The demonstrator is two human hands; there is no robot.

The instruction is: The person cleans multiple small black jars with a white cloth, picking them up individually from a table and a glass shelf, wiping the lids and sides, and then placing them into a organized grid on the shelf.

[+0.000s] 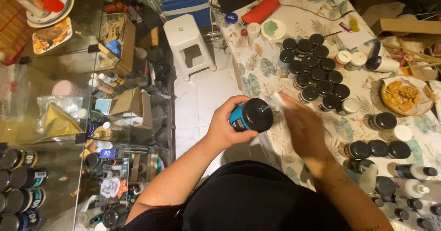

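My left hand grips a small jar with a blue label and a black lid, held over the edge of the table. Just right of the jar is my right hand, blurred with motion, holding a white cloth or tissue close to the lid. Behind my hands a cluster of several black-lidded jars stands on the leaf-patterned tablecloth.
More black and white-lidded jars and bottles stand at the right. A plate of snacks sits at the far right. A white stool stands on the floor. At the left, a glass shelf unit holds boxes and jars.
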